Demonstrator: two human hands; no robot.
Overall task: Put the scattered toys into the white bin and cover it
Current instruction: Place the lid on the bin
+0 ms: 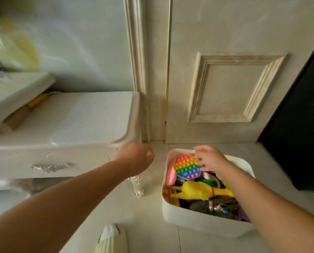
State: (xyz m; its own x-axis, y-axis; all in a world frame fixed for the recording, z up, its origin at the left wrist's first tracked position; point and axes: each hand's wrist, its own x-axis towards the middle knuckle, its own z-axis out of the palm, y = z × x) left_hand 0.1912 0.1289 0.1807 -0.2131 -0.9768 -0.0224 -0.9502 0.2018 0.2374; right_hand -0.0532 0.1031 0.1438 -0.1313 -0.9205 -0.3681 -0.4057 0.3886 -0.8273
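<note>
The rounded white plastic bin [203, 223] stands uncovered on the pale tiled floor [148, 216], near the foot of the cream panelled door [229, 88] and right of the white carved nightstand [61, 156]. Toys fill it: a rainbow octagonal silicone bubble toy [187, 168] lies on top toward the far left corner, and a yellow rubber chicken [198, 192] stretches across the middle. The right hand [211, 159] is over the bin, fingers spread wide and touching the bubble toy's right edge. The left hand [136, 158] hovers by the nightstand's front right corner, blurred, fingers loosely bent, nothing visible in it. A flat white panel with rounded corners [92, 117] lies on the nightstand top.
</note>
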